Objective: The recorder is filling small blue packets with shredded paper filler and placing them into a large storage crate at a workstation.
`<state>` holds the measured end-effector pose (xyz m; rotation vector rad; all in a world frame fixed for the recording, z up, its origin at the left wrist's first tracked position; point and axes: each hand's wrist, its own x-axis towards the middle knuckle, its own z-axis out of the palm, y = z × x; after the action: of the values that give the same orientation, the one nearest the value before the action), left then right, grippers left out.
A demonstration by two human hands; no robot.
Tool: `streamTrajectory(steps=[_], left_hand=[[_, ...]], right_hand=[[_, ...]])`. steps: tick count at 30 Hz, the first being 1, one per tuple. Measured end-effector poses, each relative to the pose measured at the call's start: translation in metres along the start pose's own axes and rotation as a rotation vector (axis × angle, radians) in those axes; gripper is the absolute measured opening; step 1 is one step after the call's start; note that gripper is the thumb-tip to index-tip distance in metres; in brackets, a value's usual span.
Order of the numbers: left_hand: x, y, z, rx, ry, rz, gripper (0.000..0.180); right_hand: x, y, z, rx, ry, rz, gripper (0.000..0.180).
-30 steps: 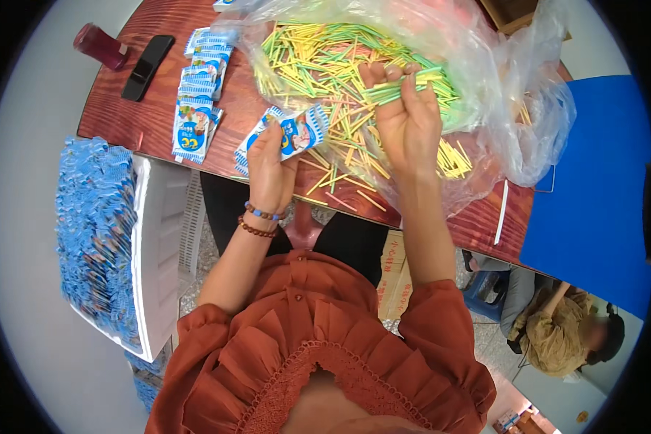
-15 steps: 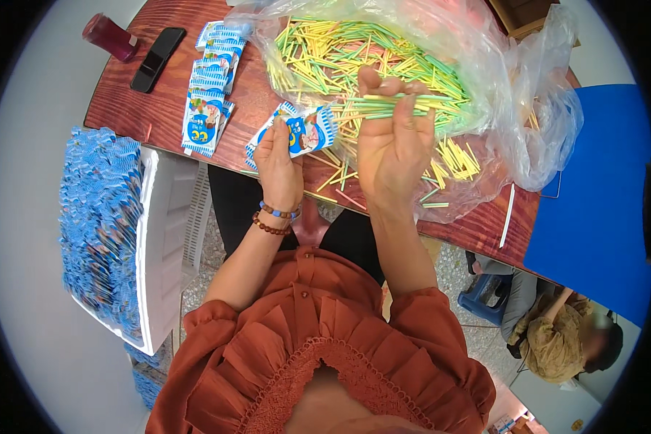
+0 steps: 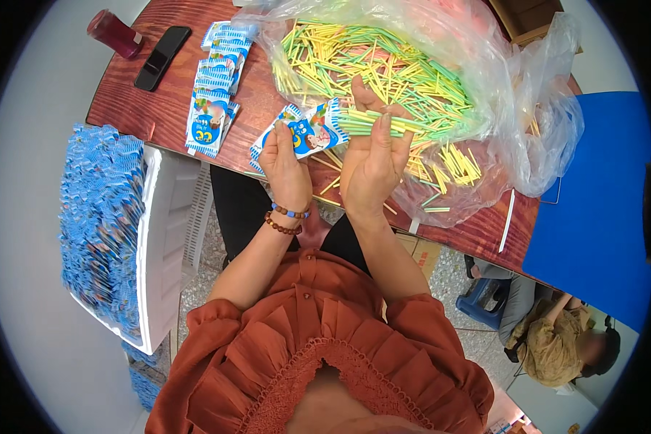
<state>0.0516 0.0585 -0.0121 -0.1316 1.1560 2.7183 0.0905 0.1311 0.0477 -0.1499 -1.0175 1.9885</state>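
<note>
My left hand (image 3: 286,170) pinches a small blue-and-white printed packet (image 3: 315,136) between thumb and fingers. Another packet (image 3: 262,145) lies partly behind it, and I cannot tell whether it is held too. In my right hand (image 3: 372,170) is a bundle of thin yellow and green sticks (image 3: 365,123), gripped under the thumb. The left ends of this bundle meet the right end of the packet; whether they sit inside it is unclear. Beyond both hands, a clear plastic bag (image 3: 495,94) lies spread open with many loose yellow, green and pink sticks (image 3: 372,61).
Overlapping packets (image 3: 210,119) line the table's left part, beside a black phone (image 3: 163,58) and a dark red bottle (image 3: 114,34). A white foam box (image 3: 148,253) full of blue packets stands left. Right are a blue board (image 3: 593,202) and a seated person (image 3: 557,343).
My right hand has moved left and slightly down with the bundle, bringing the stick ends up against the packet. My left hand has shifted slightly right with the packet.
</note>
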Motion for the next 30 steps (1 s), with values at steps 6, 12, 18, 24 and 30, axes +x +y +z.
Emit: streamTrajectory(steps=[6,12,18,24,30], left_hand=[[0.002,-0.003,0.002,-0.033,0.030,-0.024,0.025],[0.003,-0.003,-0.002,0.016,0.009,-0.010,0.025],[0.007,-0.005,0.000,-0.028,-0.002,0.002,0.025],[0.006,-0.001,0.004,-0.051,0.006,-0.036,0.025],[0.008,-0.005,0.000,-0.011,0.014,-0.033,0.025]], right_hand=[[-0.008,0.009,-0.001,0.092,0.012,-0.071,0.019],[-0.003,0.010,-0.001,-0.060,-0.099,-0.049,0.017],[0.007,0.004,0.001,-0.071,-0.012,0.060,0.016],[0.014,0.002,-0.006,-0.086,-0.007,0.055,0.016],[0.010,0.010,-0.006,-0.020,-0.017,0.005,0.015]])
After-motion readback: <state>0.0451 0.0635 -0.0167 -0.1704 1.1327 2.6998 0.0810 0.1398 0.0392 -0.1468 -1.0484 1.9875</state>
